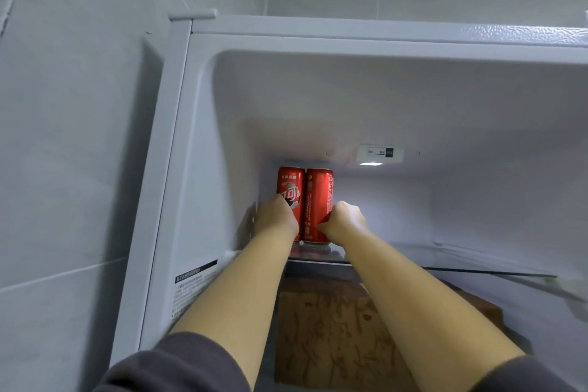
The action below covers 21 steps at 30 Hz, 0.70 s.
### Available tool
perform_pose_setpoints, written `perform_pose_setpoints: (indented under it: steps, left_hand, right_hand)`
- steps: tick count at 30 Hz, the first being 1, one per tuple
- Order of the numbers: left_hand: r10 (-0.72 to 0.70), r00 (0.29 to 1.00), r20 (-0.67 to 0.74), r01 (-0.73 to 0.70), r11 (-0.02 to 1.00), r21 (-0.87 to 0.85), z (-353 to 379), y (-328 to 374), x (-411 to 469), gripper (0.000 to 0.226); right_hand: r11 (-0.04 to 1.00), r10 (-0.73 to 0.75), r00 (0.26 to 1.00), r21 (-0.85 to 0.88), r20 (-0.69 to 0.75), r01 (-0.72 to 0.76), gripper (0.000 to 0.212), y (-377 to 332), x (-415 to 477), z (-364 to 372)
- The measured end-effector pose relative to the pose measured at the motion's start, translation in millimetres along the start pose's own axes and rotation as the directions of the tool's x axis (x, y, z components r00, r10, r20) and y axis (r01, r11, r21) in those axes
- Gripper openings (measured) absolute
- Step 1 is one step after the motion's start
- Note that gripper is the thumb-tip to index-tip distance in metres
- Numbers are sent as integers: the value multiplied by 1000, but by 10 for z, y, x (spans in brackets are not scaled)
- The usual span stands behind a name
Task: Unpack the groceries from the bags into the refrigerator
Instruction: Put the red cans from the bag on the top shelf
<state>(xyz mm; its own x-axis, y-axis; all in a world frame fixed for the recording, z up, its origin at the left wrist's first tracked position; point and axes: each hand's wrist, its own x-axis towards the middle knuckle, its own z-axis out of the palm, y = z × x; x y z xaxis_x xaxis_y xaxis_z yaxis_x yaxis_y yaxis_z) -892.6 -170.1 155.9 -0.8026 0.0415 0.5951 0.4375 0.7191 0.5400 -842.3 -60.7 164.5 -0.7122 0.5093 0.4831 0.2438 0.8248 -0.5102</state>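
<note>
Two slim red cans stand upright, touching, at the back left corner of the glass shelf (445,259), close to the smooth white side wall of the refrigerator (203,169); the shelf's right stretch lies open; the left hand (275,216) curls round the left can (290,188), the right hand (345,221) round the right can (319,197); both are glossy cylinders with white lettering.

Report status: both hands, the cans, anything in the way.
Status: left hand grips left can, right hand grips right can. Both cans upright, side by side on glass shelf, back left of fridge. No obstruction in view.
</note>
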Motion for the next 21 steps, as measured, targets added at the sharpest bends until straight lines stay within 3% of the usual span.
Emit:
perform_pose_setpoints:
  steps: [4,10,15,21]
  left_hand:
    - [3,999,-42,-4,1000,-27,-38,15,-68,46]
    - [157,954,-256,-128,984,126,-387,66,-342,37]
    - [265,926,-269,-238,963,129,-566,332,-794,33]
    - [384,866,-320,-438,892,-115,-790,818,-1759,27]
  right_hand:
    - [999,4,999,-34,-45,-5,28,0,-139,-102]
    - [923,-247,966,-322,-75,211,41,78,-827,-490]
    - [719,-366,930,-629,18,296,49,341,-1521,-1116]
    - [509,-399,913,-807,85,298,46,703,-2548,-1987]
